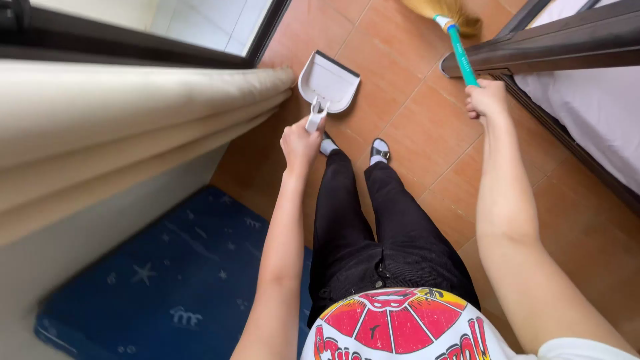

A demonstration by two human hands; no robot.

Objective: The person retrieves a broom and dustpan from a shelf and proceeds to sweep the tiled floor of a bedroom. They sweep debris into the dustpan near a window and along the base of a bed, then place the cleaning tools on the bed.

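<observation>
My left hand (pixel 300 143) is closed around the short handle of a white plastic dustpan (pixel 328 83) — the pan tilts down toward the terracotta floor tiles (pixel 427 127), lip pointing away from me, just beside the cream curtain (pixel 133 113). It looks light and rigid, smooth moulded plastic; the handle is the only sensible grip, and a loose wrist would let it swing. My right hand (pixel 487 100) is clenched on the teal broom handle (pixel 461 57), a thin stiff pole — slick-looking, so a full fist suits it. Its straw-coloured bristles (pixel 447 10) show at the top edge, soft and splayed. A dark bed frame (pixel 540 47) stands near the right hand; a blue star-patterned mat (pixel 173 280) lies lower left.
</observation>
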